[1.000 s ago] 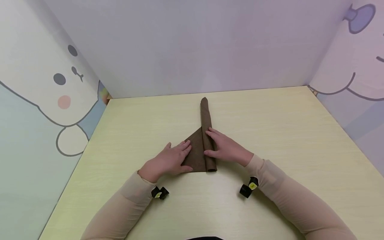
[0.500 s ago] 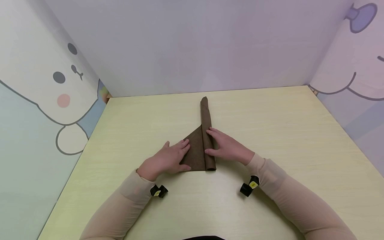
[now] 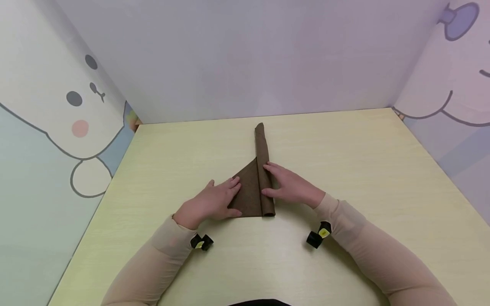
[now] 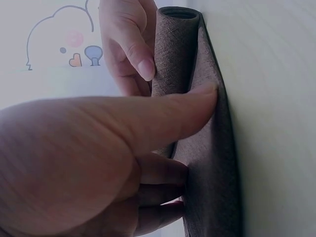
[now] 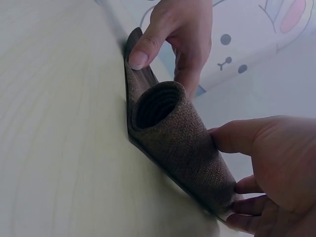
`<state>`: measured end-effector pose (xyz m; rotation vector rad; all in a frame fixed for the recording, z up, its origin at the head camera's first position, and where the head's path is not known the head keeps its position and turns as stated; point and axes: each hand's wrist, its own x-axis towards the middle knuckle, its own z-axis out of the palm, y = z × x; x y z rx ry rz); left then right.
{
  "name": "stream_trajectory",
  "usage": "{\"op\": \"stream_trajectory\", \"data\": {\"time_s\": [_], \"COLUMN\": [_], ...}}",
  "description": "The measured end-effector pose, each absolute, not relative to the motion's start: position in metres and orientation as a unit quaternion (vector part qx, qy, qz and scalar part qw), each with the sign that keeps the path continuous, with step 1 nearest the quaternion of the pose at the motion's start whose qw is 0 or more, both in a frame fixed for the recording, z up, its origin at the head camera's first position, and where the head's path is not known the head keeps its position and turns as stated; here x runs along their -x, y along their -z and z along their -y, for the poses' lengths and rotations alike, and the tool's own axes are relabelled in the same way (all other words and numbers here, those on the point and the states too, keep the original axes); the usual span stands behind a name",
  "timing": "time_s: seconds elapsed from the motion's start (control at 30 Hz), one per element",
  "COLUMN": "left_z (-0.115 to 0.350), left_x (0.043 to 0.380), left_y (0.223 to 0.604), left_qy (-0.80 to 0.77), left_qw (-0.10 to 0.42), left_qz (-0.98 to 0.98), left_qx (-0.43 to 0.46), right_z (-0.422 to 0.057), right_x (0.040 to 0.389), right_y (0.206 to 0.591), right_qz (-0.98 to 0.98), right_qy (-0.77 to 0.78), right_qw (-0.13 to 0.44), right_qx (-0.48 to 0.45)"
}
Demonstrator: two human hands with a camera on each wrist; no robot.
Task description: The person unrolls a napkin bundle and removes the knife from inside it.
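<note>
A brown cloth napkin [image 3: 249, 195] lies on the table, its left part a flat triangle and its right side rolled into a long tube [image 3: 262, 148] that narrows toward the far end. My left hand [image 3: 210, 202] rests on the flat part with fingers spread; in the left wrist view its thumb [image 4: 168, 111] lies along the cloth near the edge. Over the roll, my right hand [image 3: 292, 185] touches with fingertips and thumb, fingers loosely bent. Looking into the tube's open end [image 5: 158, 106] in the right wrist view, I see several wound layers.
The pale wooden table [image 3: 344, 148] meets a plain wall [image 3: 260, 59] at the back. Side panels with cartoon animals [image 3: 80, 106] flank it. A small black camera sits at each wrist, one at the left [image 3: 201, 242] and one at the right [image 3: 318, 236].
</note>
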<state>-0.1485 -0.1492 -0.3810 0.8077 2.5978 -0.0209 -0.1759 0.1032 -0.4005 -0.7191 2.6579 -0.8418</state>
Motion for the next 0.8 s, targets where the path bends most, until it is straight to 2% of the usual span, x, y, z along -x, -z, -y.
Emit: {"op": "stream_trajectory", "data": {"time_s": [0.8], "left_z": [0.1528], "left_x": [0.1496], "left_y": [0.3781], "left_qy": [-0.010], "left_qw": [0.210], "left_qz": [-0.933], "left_qx": [-0.291], "right_z": [-0.1124], "right_x": [0.1803], "right_y": [0.3960], "right_qz": [-0.908], "right_qy": [0.303], "right_qw": [0.148], "right_qx": [0.249]}}
